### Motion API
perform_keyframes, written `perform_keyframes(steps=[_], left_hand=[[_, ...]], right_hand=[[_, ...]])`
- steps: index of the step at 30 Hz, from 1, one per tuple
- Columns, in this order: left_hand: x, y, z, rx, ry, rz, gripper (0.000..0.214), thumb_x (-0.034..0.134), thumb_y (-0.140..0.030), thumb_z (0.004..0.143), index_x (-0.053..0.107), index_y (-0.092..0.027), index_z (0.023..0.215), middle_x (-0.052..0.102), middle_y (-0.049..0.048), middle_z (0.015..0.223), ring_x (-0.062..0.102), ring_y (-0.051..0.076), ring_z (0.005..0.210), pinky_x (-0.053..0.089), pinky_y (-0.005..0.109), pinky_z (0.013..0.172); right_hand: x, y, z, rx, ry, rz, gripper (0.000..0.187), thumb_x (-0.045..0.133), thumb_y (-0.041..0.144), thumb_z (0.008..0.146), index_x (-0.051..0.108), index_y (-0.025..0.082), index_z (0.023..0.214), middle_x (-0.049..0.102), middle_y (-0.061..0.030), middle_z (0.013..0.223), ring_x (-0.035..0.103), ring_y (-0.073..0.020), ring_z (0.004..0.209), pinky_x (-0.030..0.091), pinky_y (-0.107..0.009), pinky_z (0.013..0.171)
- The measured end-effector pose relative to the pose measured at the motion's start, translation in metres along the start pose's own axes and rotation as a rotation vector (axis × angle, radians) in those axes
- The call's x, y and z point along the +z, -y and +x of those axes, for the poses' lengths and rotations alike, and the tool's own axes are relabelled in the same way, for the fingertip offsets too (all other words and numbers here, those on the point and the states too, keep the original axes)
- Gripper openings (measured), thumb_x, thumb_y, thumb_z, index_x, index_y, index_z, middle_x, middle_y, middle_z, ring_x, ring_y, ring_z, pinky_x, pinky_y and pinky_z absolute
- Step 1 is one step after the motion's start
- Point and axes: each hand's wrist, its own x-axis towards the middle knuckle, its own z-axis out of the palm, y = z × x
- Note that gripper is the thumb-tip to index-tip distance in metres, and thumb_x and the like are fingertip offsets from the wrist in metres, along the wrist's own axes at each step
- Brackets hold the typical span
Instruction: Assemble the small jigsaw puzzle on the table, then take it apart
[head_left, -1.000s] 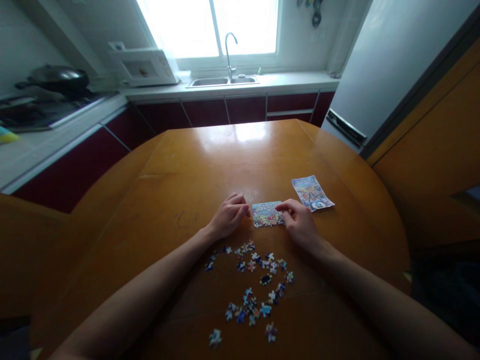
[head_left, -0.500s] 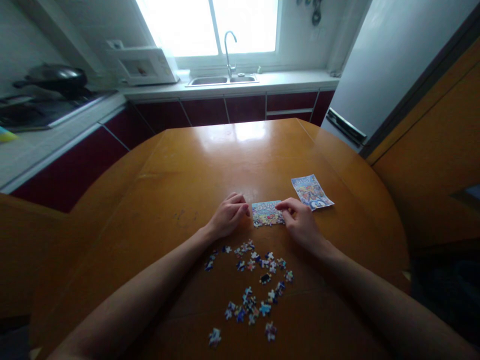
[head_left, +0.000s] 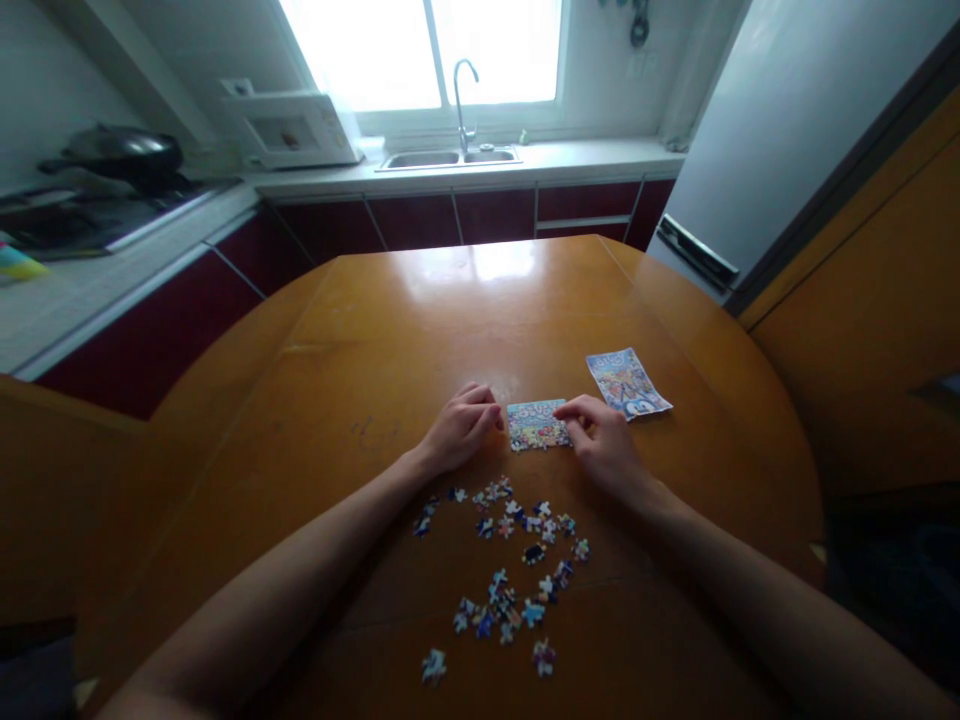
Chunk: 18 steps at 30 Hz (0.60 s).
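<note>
A small joined block of colourful puzzle pieces [head_left: 535, 425] lies flat on the round wooden table [head_left: 420, 320]. My left hand [head_left: 459, 434] rests with curled fingers against the block's left edge. My right hand [head_left: 604, 442] presses its bent fingers on the block's right edge. Several loose puzzle pieces [head_left: 510, 565] are scattered on the table between my forearms, nearer to me. A printed picture card [head_left: 627, 383] lies just right of the block, beyond my right hand.
Behind the table runs a counter with a sink and tap [head_left: 459, 140] under a bright window. A microwave [head_left: 289, 130] stands at the left, a pan [head_left: 120, 155] on the stove farther left. A grey fridge [head_left: 757, 140] stands at the right.
Both hands stay at the sides of the joined block. Only the view has shifted slightly.
</note>
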Motion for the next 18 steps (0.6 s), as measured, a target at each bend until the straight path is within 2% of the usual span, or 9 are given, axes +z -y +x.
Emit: perform_keyframes(steps=[18], left_hand=[[0.0029,0.0094,-0.0006,-0.096,-0.108,-0.051,0.064,0.031,-0.052,0.105,0.072,-0.018,0.069,0.057,0.0048,0.076,0.055,0.019,0.080,0.045,0.035,0.082]], right_hand=[[0.0004,-0.0046,-0.0019,0.001,0.001,0.016,0.019,0.052,0.013,0.086,0.070,0.020,0.086,0.070,-0.0045,0.086,0.063,-0.0201,0.081,0.047,-0.033,0.070]])
